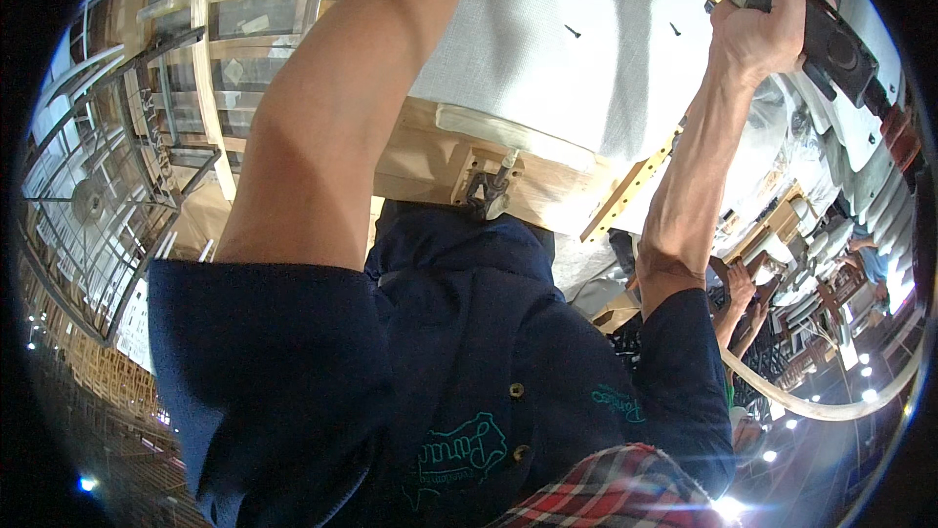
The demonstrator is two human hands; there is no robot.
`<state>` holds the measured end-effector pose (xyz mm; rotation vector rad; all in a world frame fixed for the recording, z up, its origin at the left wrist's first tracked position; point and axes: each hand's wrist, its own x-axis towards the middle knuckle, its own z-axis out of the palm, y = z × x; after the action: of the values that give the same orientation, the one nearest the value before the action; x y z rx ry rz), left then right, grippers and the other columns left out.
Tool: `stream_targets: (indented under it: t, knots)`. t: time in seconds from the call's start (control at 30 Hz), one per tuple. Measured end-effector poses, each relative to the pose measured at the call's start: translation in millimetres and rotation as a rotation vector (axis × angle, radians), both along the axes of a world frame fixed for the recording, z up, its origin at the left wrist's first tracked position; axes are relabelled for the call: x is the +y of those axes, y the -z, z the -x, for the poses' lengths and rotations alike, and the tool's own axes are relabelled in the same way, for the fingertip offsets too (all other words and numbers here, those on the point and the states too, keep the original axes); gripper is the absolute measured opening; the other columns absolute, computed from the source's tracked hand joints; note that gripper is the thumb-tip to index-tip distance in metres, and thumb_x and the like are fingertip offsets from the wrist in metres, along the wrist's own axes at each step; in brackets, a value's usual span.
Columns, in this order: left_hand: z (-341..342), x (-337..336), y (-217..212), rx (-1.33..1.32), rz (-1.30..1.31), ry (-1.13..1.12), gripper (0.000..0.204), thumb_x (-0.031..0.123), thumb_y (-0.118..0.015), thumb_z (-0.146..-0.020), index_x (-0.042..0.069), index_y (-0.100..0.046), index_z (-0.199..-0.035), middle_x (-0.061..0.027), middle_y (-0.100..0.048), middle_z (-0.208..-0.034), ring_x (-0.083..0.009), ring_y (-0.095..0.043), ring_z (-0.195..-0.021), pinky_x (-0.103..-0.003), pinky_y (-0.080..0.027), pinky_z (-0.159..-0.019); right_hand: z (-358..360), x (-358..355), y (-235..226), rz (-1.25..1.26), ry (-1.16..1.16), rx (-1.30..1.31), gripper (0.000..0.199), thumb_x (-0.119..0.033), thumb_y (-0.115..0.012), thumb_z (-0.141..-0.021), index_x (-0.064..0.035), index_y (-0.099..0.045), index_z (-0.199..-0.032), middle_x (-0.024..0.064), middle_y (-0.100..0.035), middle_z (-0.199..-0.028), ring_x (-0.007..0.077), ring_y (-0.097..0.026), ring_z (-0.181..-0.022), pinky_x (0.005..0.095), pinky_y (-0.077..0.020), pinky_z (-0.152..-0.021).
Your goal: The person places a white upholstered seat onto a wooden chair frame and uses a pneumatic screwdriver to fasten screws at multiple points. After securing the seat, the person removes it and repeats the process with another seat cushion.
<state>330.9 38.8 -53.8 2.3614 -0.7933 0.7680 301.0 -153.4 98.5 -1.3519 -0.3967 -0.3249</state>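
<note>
Fastening Pale Fabric to an Upturned Chair Frame

Standing beside this person, you look first to the far left, where a stack of bare wooden chair frames (pixel 195 69) leans in rows, slender bent rails, unfinished and pale. Next comes the left forearm, bare below a rolled navy sleeve (pixel 264 362), rising steeply to the top edge; the left hand is out of view there, so I cannot tell whether it grips or presses.

In the middle sits the upholstered seat (pixel 557 49), held up at chest height against the navy jacket. Its cover is a coarse, off-white woven cloth, stretched smooth, with two small dark marks on it. Below the cloth runs the raw plywood frame (pixel 440 162), blond and square-edged, with a metal bracket and bolt (pixel 489 191) set in a corner block.

To the right, the right hand (pixel 757 25) is wrapped tight round a powered hand tool (pixel 831 40), grey and black, its nose pressed toward the seat's upper edge. A pale hose (pixel 831 406) curves away below. By my judgement the fixing of cloth to frame is under way; the following shot would call for a steady nose and taut fabric.

Far right, other people's arms (pixel 743 308) work among white seats.
</note>
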Motion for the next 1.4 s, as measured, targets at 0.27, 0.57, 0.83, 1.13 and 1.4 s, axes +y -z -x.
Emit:
stream_targets:
  t: [0.27,0.57,0.83,1.13,1.4]
  knots:
    - [1.7,1.6,1.6,0.026,0.012,-0.010,0.047,0.038,-0.078,-0.076,0.016,-0.071,-0.116,-0.0028,-0.066,-0.109,-0.0264,-0.054,-0.103,-0.042,-0.045,-0.097,1.0,4.5,1.1,-0.001,-0.018,0.002,0.009,-0.005,-0.063,-0.093,0.0008,-0.061,-0.100,0.0118,-0.061,-0.074,0.0218,-0.059,-0.064,0.0376,-0.0525,-0.065]
    - [0.0,0.6,0.8,0.018,0.017,0.011,0.043,0.037,-0.077,-0.077,0.016,-0.070,-0.114,-0.0022,-0.066,-0.108,-0.0264,-0.054,-0.101,-0.042,-0.045,-0.095,-1.5,4.8,1.9,0.006,-0.006,-0.007,0.009,-0.004,-0.063,-0.094,0.0008,-0.061,-0.101,0.0109,-0.062,-0.074,0.0211,-0.060,-0.063,0.0357,-0.0527,-0.064]
    - [5.1,0.0,-15.2,0.104,0.039,0.055,0.040,0.027,-0.082,-0.071,0.016,-0.070,-0.108,-0.0004,-0.065,-0.102,-0.0261,-0.054,-0.098,-0.041,-0.045,-0.092,-1.0,24.8,5.9,0.330,0.155,-0.065,0.011,-0.004,-0.060,-0.098,0.0029,-0.059,-0.106,0.0077,-0.063,-0.075,0.0157,-0.062,-0.067,0.0298,-0.0520,-0.066]
    - [3.2,-2.7,-9.0,0.065,0.071,0.039,0.042,0.028,-0.082,-0.072,0.014,-0.071,-0.110,-0.0003,-0.066,-0.099,-0.0260,-0.055,-0.096,-0.041,-0.046,-0.090,-5.5,23.2,6.7,0.275,0.171,0.087,0.013,-0.003,-0.058,-0.097,0.0018,-0.057,-0.109,0.0073,-0.061,-0.077,0.0163,-0.061,-0.069,0.0302,-0.0523,-0.067]
    - [4.8,-1.7,-12.9,0.084,0.069,0.031,0.039,0.029,-0.081,-0.074,0.015,-0.071,-0.108,0.0009,-0.065,-0.099,-0.0252,-0.055,-0.095,-0.041,-0.046,-0.089,-4.8,26.0,8.5,0.265,0.127,0.022,0.015,-0.001,-0.058,-0.096,0.0015,-0.055,-0.111,0.0080,-0.061,-0.077,0.0164,-0.061,-0.069,0.0305,-0.0521,-0.068]
